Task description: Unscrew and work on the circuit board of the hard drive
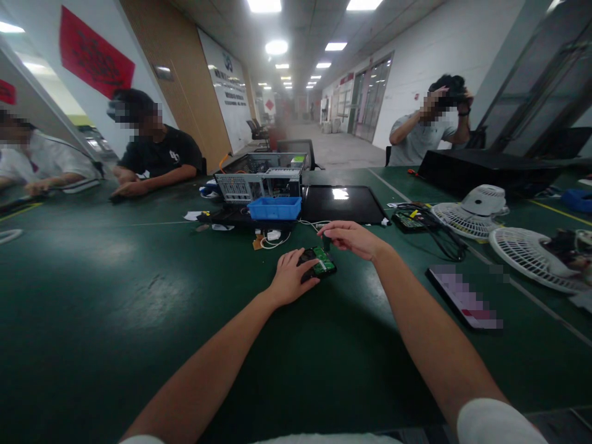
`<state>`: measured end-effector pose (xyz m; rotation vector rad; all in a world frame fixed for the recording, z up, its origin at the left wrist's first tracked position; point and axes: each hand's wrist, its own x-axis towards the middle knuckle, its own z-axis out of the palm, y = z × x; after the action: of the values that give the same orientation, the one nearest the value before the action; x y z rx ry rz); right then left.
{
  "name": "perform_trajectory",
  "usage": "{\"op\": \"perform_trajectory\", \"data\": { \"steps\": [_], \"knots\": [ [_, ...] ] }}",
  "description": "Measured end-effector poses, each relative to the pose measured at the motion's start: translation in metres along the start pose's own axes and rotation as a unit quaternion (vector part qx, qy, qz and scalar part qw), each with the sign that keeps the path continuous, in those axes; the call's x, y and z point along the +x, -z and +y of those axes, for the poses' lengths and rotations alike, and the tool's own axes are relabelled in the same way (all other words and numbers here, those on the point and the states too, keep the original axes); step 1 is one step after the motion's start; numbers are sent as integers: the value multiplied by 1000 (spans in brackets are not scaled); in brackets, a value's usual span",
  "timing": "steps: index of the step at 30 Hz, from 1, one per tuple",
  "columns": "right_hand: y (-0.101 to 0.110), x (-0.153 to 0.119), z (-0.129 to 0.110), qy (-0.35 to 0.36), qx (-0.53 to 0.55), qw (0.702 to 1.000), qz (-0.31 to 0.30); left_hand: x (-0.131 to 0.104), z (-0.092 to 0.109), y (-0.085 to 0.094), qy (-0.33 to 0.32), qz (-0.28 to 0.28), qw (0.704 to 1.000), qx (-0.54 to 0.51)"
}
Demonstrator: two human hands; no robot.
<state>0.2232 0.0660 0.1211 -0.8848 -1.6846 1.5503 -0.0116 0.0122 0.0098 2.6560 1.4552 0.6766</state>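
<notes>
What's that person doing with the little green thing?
The person's left hand lies on a small green-and-black board, which rests on the green table. The right hand pinches a dark, upright tool, maybe a screwdriver, at the board's far edge. Whether its tip touches is too small to tell. Beyond them are a blue tray and an open metal case.
</notes>
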Motion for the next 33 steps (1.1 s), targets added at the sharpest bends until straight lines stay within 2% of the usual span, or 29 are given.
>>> {"op": "perform_trajectory", "data": {
  "steps": [3, 8, 14, 16, 29, 33],
  "knots": [
    [2, 2, 4, 3, 5, 1000, 19, 0, 1, 1, -1, -3, 1000, 3],
    [1, 4, 7, -2, -1, 1000, 17, 0, 2, 3, -1, -4, 1000, 0],
    [-4, -4, -4, -3, -28, 998, -64, -1, 1, 0, 3, 0, 1000, 1],
    [-5, -6, -7, -6, -38, 997, -74, 0, 1, -1, 3, 1, 1000, 1],
    [-6, -6, -7, -45, 5, 997, -63, -1, 0, -1, -1, 5, 1000, 14],
    [-6, -8, -8, -47, 26, 996, -77, -1, 1, 0, -1, 7, 1000, 13]
  ]
}}
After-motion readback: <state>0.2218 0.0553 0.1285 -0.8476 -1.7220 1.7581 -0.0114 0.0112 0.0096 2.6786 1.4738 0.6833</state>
